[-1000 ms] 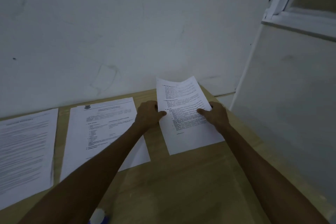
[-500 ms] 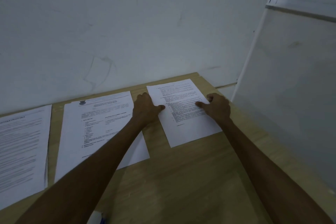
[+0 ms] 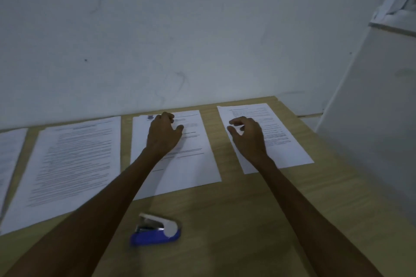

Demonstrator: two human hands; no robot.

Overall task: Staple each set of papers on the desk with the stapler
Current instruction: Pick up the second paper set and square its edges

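Note:
Several sets of printed papers lie in a row on the wooden desk [image 3: 247, 220]. My left hand [image 3: 164, 134] rests with curled fingers on the top of the second set from the right [image 3: 193, 164]. Over the rightmost set [image 3: 281, 141] my right hand [image 3: 247, 136] hovers, fingers bent and apart, holding nothing. Another set [image 3: 76, 164] lies further left, and the edge of one more [image 3: 9, 153] shows at the far left. A blue and white stapler [image 3: 156, 229] lies on the desk near me, between my forearms, untouched.
A white wall [image 3: 180, 40] runs right behind the papers. A white panel [image 3: 371, 130] and a window frame [image 3: 396, 7] close off the right side beyond the desk's right edge.
The rightmost set was lowered flat onto the desk and released. My left hand moved left onto the neighbouring set, my right hand lifted off. The view tilted down, bringing the stapler into sight.

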